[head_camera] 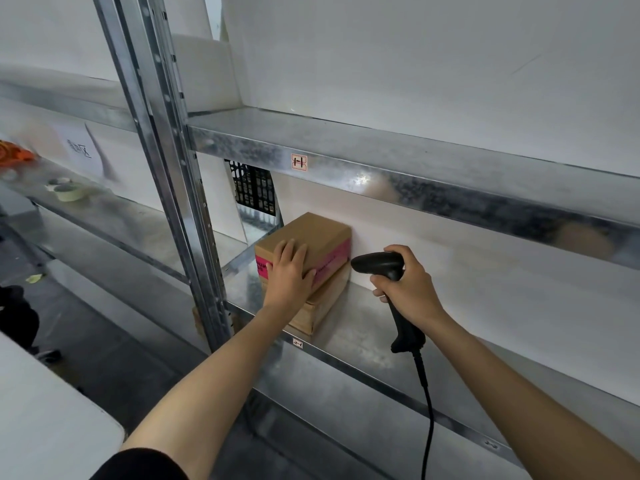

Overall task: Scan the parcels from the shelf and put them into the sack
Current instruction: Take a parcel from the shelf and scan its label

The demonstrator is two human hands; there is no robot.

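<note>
A brown cardboard parcel (318,237) with pink tape lies on top of a second, flatter cardboard parcel (320,306) on the metal shelf (367,327). My left hand (289,271) lies over the top parcel's near corner, fingers spread on its top and thumb against its side. My right hand (407,285) grips the handle of a black corded barcode scanner (379,265), just right of the parcels, with its head pointing left at them. No sack is in view.
A metal upright (180,188) stands left of the parcels and an upper shelf beam (381,174) runs above them. A black perforated crate (252,188) sits behind. Tape rolls (67,190) lie on the left shelf bay. A white surface (45,410) is at lower left.
</note>
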